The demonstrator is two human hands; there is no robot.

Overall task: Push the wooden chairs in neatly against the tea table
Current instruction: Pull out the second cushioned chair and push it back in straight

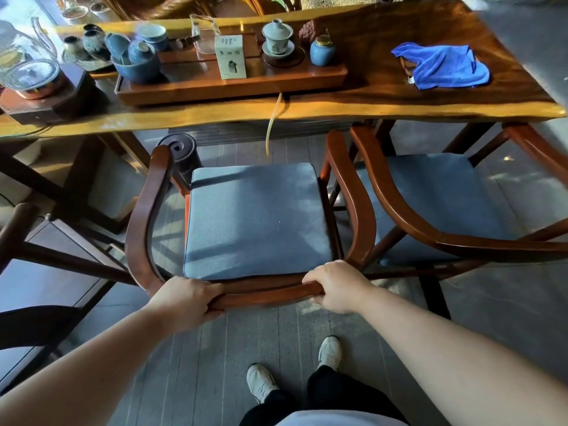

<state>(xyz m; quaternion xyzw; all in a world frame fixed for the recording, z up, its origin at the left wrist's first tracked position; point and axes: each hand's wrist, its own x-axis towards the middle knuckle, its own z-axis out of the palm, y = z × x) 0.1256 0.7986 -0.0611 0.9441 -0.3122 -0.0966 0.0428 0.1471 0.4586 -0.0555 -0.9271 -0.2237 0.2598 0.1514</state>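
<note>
A wooden armchair with a blue-grey seat cushion stands in front of me, its front facing the long wooden tea table. My left hand and my right hand both grip the curved top rail of its back. The chair's front edge sits a little short of the table edge. A second wooden armchair with the same cushion stands to the right, its seat partly under the table.
On the table are a wooden tea tray with cups, a lidded bowl and a small box, a glass kettle at left, and a blue cloth at right. A dark round stool stands under the table. Another dark chair is at left.
</note>
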